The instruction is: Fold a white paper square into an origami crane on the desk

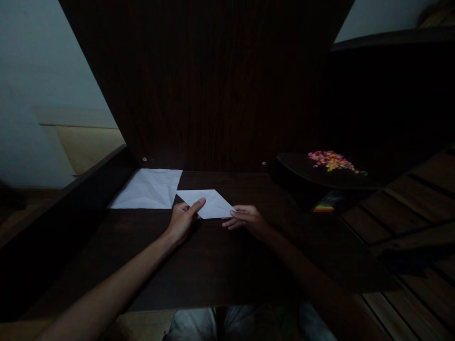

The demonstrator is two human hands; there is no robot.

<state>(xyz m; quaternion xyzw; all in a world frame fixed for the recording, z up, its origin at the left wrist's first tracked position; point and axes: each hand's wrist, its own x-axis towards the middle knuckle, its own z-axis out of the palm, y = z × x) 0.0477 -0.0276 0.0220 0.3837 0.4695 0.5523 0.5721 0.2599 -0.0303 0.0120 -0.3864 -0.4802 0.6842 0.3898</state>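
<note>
Paper (210,204), white and folded to a four-cornered shape, lies flat on the dark wooden surface (213,265), about mid-way between its near edge and the back, with both grips at its near side. Nearest of all, pale trousers (231,324) show below the edge of the surface, and two bare forearms reach forward over the wood. The left grip (183,220) is closed on the paper's near left edge: the thumb lies flat on top of the white, the other fingers are curled in below it against the surface. The right grip (245,218) has its fingers nearly straight and close together, pointing left, with the tips touching the paper's right corner; whether the thumb pinches from underneath I cannot tell. Just behind and left of the paper, its corner almost touching, lies a larger sheet (147,189), white, opened flat and marked with creases, set against the raised left edge of the surface. Behind both rises a tall dark back panel (213,94) with a small pale screw head (144,159) low on the left and another low on the right. To the right, a little higher than the surface and well apart from the grips, a dark rounded shelf (302,173) carries a heap of small coloured bits (331,161), pink, yellow and orange. Below the shelf a rainbow-striped strip (323,207) shows faintly. Far left stands a pale wall (35,71).
</note>
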